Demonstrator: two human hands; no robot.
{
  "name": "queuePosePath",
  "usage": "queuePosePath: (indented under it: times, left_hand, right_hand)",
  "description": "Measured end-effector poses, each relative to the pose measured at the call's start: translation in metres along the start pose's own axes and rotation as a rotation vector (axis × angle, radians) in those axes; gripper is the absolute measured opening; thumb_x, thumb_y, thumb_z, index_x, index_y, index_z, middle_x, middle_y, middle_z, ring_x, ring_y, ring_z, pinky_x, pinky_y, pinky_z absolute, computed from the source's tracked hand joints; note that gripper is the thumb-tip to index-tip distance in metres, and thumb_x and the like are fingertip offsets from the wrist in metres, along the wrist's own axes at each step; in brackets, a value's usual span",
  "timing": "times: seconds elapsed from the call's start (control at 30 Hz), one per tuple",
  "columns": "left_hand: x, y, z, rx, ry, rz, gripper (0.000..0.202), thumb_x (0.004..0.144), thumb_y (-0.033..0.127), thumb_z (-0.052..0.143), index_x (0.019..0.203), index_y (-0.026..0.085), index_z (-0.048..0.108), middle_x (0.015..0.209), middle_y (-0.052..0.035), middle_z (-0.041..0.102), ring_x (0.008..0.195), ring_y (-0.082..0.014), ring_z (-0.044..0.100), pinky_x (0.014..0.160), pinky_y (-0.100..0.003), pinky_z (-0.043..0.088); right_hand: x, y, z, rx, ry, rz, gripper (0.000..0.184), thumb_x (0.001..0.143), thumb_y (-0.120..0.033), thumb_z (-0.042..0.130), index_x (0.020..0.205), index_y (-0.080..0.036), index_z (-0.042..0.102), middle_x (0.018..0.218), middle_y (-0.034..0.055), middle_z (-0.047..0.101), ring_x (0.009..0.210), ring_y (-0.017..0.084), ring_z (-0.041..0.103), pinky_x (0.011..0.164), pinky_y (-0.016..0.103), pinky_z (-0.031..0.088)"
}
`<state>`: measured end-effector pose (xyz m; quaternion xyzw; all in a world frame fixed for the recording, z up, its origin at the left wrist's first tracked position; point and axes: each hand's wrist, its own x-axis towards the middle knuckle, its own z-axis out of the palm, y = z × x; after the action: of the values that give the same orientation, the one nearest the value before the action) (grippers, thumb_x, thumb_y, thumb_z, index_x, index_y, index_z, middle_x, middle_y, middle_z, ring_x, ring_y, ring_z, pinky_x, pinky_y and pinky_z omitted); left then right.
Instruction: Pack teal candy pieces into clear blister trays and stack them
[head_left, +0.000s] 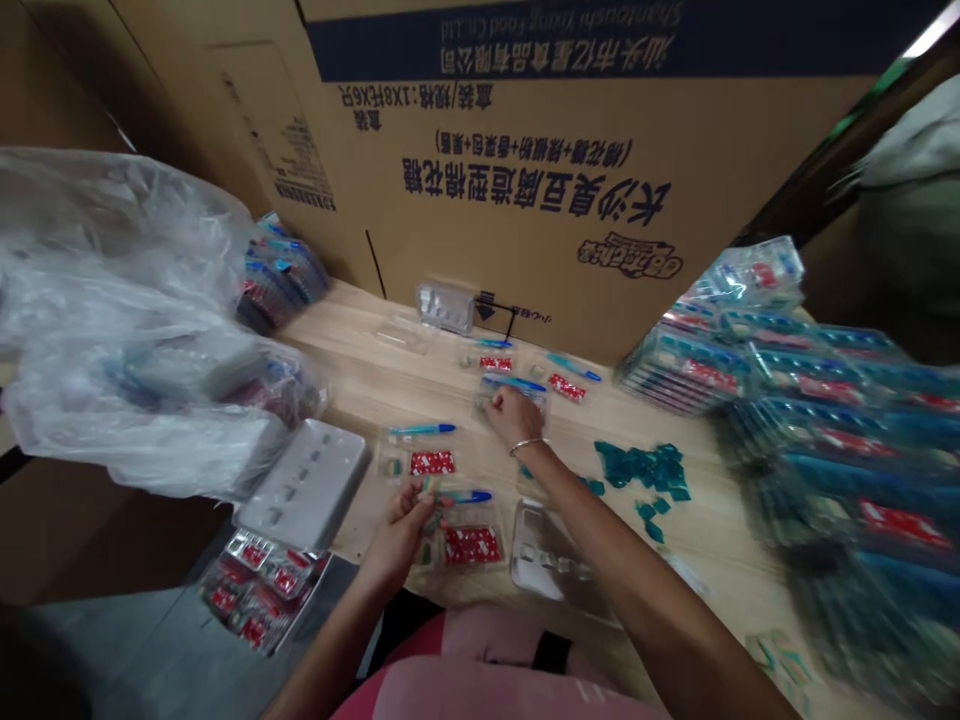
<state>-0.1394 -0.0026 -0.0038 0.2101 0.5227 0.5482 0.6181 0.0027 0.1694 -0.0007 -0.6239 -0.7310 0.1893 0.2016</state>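
Observation:
My left hand (405,528) is pinched round some small green-and-orange packets (430,486), beside the nearest clear tray (489,560). In that tray are a red patterned packet (472,545) and a blue pointed tube (469,496). Farther out, my right hand (513,414) is closed with its fingers down over another clear tray (541,402) that has a blue tube (517,382) along its far side. Whatever its fingertips hold is hidden. Between the hands lies a filled tray with its own red packet (432,462) and blue tube (424,429).
Loose teal packets (637,465) lie to the right, near tall stacks of filled trays (847,400). A big carton (480,200) stands at the back. On the left are plastic-wrapped trays (172,350), an inverted tray (304,480) and a box of red packets (259,580).

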Motion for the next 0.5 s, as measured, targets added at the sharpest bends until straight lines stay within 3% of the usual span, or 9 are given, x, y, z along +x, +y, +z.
queuePosePath:
  times: [0.07, 0.13, 0.2, 0.37, 0.5]
  left_hand:
    - [0.002, 0.000, 0.003, 0.061, -0.006, 0.007, 0.042, 0.057, 0.045, 0.076, 0.082, 0.018, 0.057, 0.068, -0.0003, 0.066, 0.049, -0.0092, 0.054, 0.048, -0.020, 0.039]
    - [0.004, 0.000, 0.006, 0.101, -0.033, 0.025, 0.041, 0.058, 0.044, 0.076, 0.084, 0.017, 0.058, 0.067, -0.0002, 0.065, 0.047, -0.0089, 0.052, 0.045, -0.019, 0.036]
    - [0.004, -0.001, 0.007, 0.096, -0.075, 0.040, 0.038, 0.060, 0.041, 0.076, 0.085, 0.017, 0.060, 0.065, 0.0010, 0.063, 0.047, -0.0083, 0.051, 0.045, -0.019, 0.037]
    - [-0.008, 0.000, -0.001, -0.063, -0.137, -0.089, 0.031, 0.064, 0.035, 0.073, 0.088, 0.016, 0.064, 0.073, -0.0005, 0.063, 0.053, -0.0079, 0.053, 0.050, -0.019, 0.042]
    - [-0.019, 0.004, -0.018, -0.133, 0.011, -0.092, 0.033, 0.061, 0.032, 0.075, 0.087, 0.015, 0.063, 0.068, -0.0011, 0.064, 0.048, -0.0062, 0.051, 0.047, -0.017, 0.039]
  right_hand:
    - [-0.019, -0.005, -0.004, 0.118, -0.097, -0.160, 0.009, 0.077, -0.021, 0.056, 0.080, -0.017, 0.063, 0.081, 0.0042, 0.065, 0.071, 0.015, 0.057, 0.061, 0.023, 0.038]
    - [-0.044, -0.012, -0.009, 0.291, -0.323, -0.360, 0.007, 0.074, -0.017, 0.058, 0.080, -0.018, 0.063, 0.076, 0.0008, 0.064, 0.065, 0.012, 0.056, 0.059, 0.021, 0.039]
    - [-0.070, -0.018, -0.014, 0.398, -0.480, -0.467, 0.008, 0.073, -0.015, 0.059, 0.079, -0.019, 0.062, 0.072, -0.0017, 0.062, 0.061, 0.011, 0.054, 0.058, 0.021, 0.039]
    - [-0.104, -0.022, -0.013, 0.486, -0.381, -0.544, 0.004, 0.074, -0.015, 0.059, 0.072, -0.018, 0.058, 0.073, -0.0007, 0.058, 0.069, 0.012, 0.053, 0.064, 0.023, 0.040]
    - [-0.091, -0.037, 0.013, 0.644, -0.438, -0.415, 0.004, 0.078, -0.020, 0.056, 0.076, -0.018, 0.058, 0.067, -0.0027, 0.060, 0.060, 0.010, 0.053, 0.057, 0.020, 0.041]
